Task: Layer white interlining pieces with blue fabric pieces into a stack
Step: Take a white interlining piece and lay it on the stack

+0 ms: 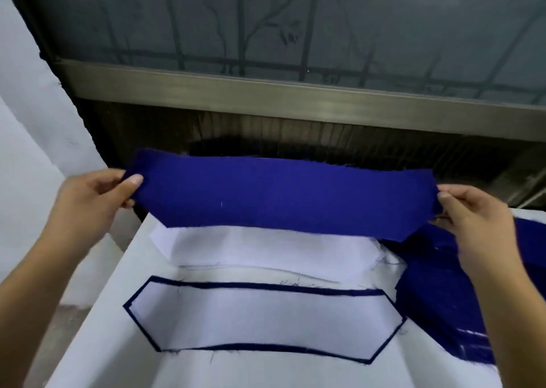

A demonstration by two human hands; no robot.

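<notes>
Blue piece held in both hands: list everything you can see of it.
The blue fabric piece is a long strip of deep blue, woven-looking cloth, its near corners cut at an angle, far edge frayed, one small white speck on its face. It is held up and stretched sideways, roughly level. The left hand pinches its left end, the right hand its right end. It hangs over the loose white interlining pieces, beyond the white-topped stack.

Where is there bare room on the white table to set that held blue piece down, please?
Bare table shows left of the layered stack, up to the table's left edge, and in the strip nearer than it. The right is crowded by the blue pile, the far side by the white pieces.
</notes>
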